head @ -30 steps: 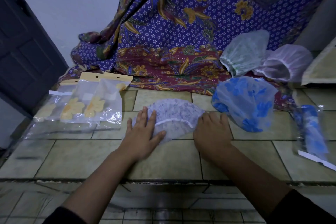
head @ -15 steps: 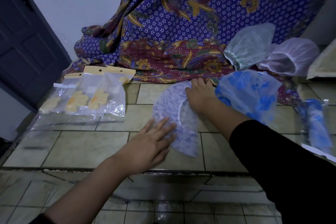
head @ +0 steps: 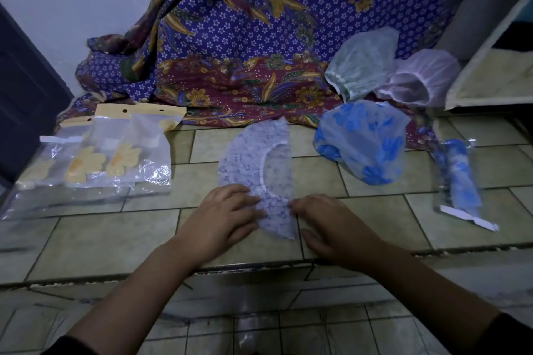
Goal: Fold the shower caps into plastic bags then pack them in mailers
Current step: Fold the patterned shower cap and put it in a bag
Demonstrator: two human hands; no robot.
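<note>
A white shower cap with a lilac print (head: 253, 158) lies folded in half on the tiled ledge (head: 101, 239), its long side running away from me. My left hand (head: 225, 216) presses its fingers on the cap's near end. My right hand (head: 328, 225) lies on the tiles beside it, fingertips touching the cap's near right edge. Clear plastic bags with yellow flower headers (head: 115, 153) are stacked at the left. A blue-flowered cap (head: 360, 138), a green cap (head: 360, 63) and a pink cap (head: 418, 78) sit loose at the back right.
A blue cap rolled up inside a clear bag (head: 458, 181) lies at the right. A purple batik cloth (head: 259, 37) hangs behind the ledge. A dark door (head: 23, 95) stands at the left, a pale cushion (head: 496, 72) at the right. The ledge drops off at its front edge (head: 115, 277).
The cap was turned from lying crosswise to lying lengthwise. My right hand reached to its far end, then came back to the near end. My left hand stayed on the cap's near end.
</note>
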